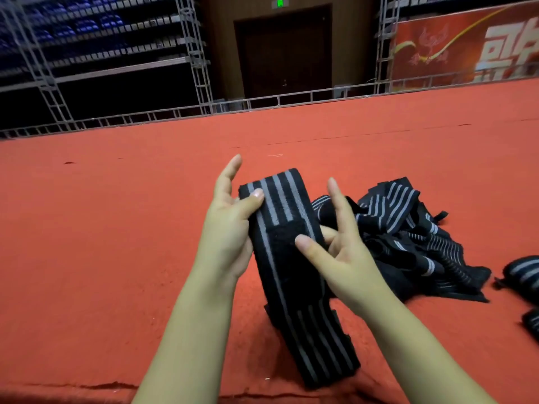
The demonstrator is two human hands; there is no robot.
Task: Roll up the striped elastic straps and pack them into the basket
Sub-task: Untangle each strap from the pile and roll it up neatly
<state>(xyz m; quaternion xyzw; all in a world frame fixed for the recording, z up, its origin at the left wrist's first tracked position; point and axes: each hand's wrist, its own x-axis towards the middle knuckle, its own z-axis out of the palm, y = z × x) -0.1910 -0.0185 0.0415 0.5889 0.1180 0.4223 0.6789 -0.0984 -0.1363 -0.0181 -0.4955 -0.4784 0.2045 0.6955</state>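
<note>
Red carpeted floor (116, 228) — a heap of black grey-striped elastic straps (408, 228) just right of the hands. One long striped strap (280, 228) held up: left hand (227, 228) grip pinching its top, right hand (341, 255) thumb on it. Rolling barely begun; next, tight winding. Two rolled straps (525, 272) far right. No basket visible.

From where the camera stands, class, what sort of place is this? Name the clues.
Probably an indoor stage or event hall: a wide red carpet edged by metal truss framing, a red banner behind, and a green exit sign over dark double doors.
</note>
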